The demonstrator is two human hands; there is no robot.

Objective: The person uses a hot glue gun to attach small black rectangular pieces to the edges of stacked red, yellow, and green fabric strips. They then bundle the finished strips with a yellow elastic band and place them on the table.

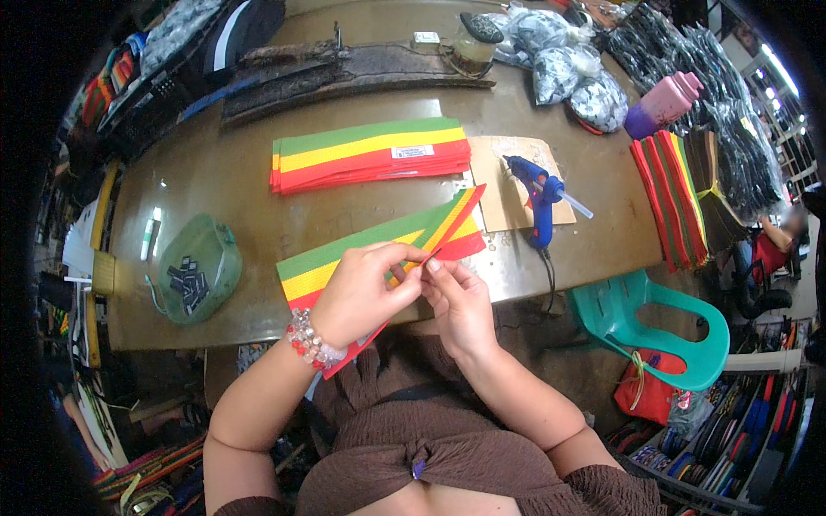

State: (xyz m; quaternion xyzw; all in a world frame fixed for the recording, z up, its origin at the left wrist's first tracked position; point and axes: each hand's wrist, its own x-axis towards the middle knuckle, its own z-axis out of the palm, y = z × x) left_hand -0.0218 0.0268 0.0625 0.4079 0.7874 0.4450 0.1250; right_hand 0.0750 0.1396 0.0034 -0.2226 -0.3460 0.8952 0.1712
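Observation:
A green, yellow and red striped woven band lies across the table's near edge, one end folded over diagonally. My left hand, a beaded bracelet on its wrist, rests over the band with thumb and forefinger pinched at its fold. Fingertips of my right hand meet them there, also pinched. Between the two sets of fingertips shows a small dark sliver, too small to name. A stack of matching striped bands lies just beyond, a white label on top.
A blue glue gun stands on a brown board at right, its cord trailing off the near edge. At left is a green translucent tub with small dark pieces. A pink-purple bottle, more bands and a green chair are right.

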